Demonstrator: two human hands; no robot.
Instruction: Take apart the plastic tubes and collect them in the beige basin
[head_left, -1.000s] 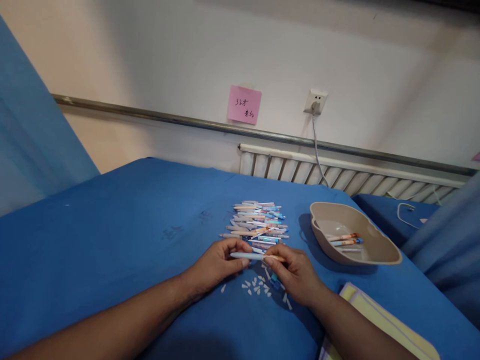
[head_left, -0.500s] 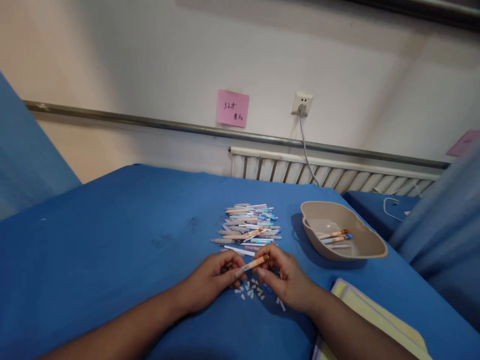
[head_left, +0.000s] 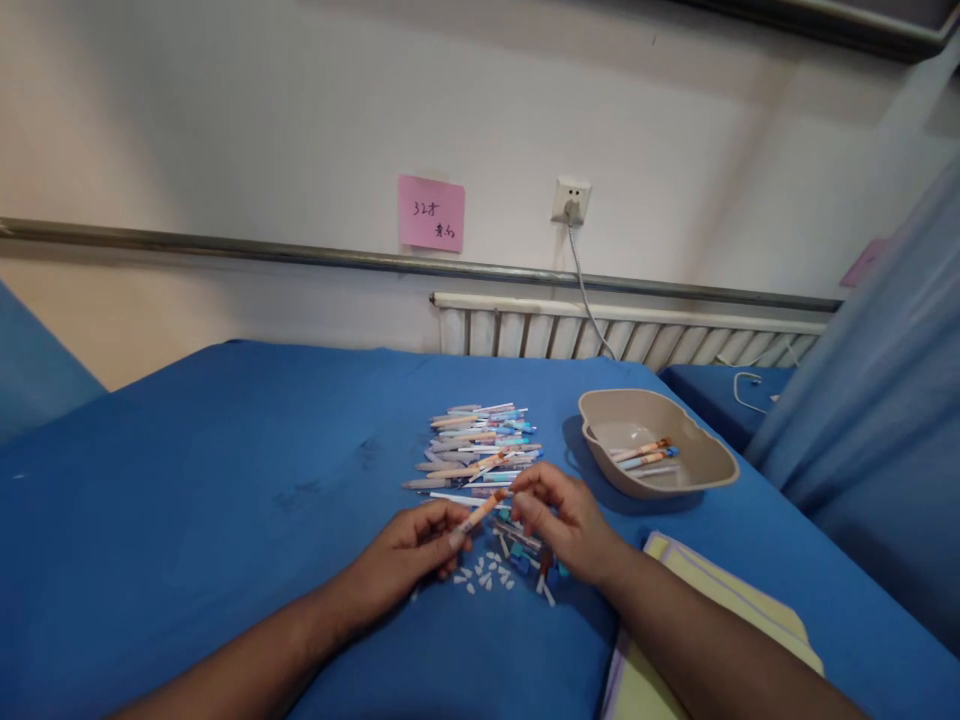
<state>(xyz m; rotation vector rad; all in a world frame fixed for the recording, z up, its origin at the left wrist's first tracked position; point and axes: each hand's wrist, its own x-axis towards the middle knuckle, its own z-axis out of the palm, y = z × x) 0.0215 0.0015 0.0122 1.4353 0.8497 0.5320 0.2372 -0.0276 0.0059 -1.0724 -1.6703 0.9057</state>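
Note:
My left hand [head_left: 424, 545] is closed around the lower end of an orange pen barrel [head_left: 484, 511], which slants up to the right with its brown end uppermost. My right hand [head_left: 559, 515] pinches its fingertips at that upper end; whatever sits between them is too small to make out. Below the hands lie several small white cone-shaped tips [head_left: 489, 573] on the blue cloth. Under my right hand there is a heap of small pen parts [head_left: 517, 545] in blue, teal and brown, partly covered. Beyond the hands, many pen pieces [head_left: 472, 450] lie in a stacked row.
A beige basin [head_left: 705, 465] at the right holds several assembled-looking pens [head_left: 645, 457]. Folded yellow cloth [head_left: 720, 590] lies beneath my right forearm. The blue-covered table [head_left: 187, 480] reaches back to a radiator [head_left: 525, 330] and a wall. A blue curtain [head_left: 885, 400] hangs at the right.
The view has shifted slightly to the right. My right hand has lifted its fingers to the pen's upper end, uncovering the heap of small parts. My left hand still holds the barrel.

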